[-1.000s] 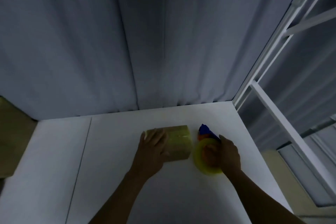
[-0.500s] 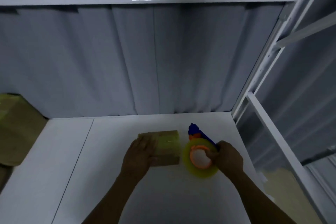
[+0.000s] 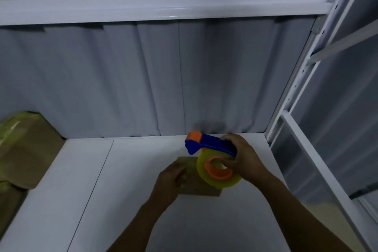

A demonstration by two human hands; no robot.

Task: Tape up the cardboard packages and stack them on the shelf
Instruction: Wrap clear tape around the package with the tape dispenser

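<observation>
A grey pleated curtain (image 3: 143,77) fills the back from 9 to 3 o'clock, crossed near 12 o'clock by a white horizontal beam (image 3: 163,9). A white perforated rack upright (image 3: 302,71) slants down the 3 o'clock side. Below it the white shelf board (image 3: 92,200) spreads across the lower part of the view, from 8 to 4 o'clock. At 9 o'clock large cardboard packages (image 3: 26,155) lie against the curtain at the board's left end.

The small cardboard package (image 3: 192,187) lies flat on the shelf board just below centre, at about 5 o'clock. The right hand (image 3: 243,159), at 4 o'clock, is wrapped around the handle of a blue tape dispenser (image 3: 210,145) and holds it raised over the package's right part, the orange-tipped nose pointing to 10 o'clock. The left hand (image 3: 170,182), at 6 o'clock, rests on the package's left part with its fingers laid over the top, holding nothing. The yellowish tape roll (image 3: 225,182) on its orange core (image 3: 217,174) hangs under the dispenser and hides the package's right edge
</observation>
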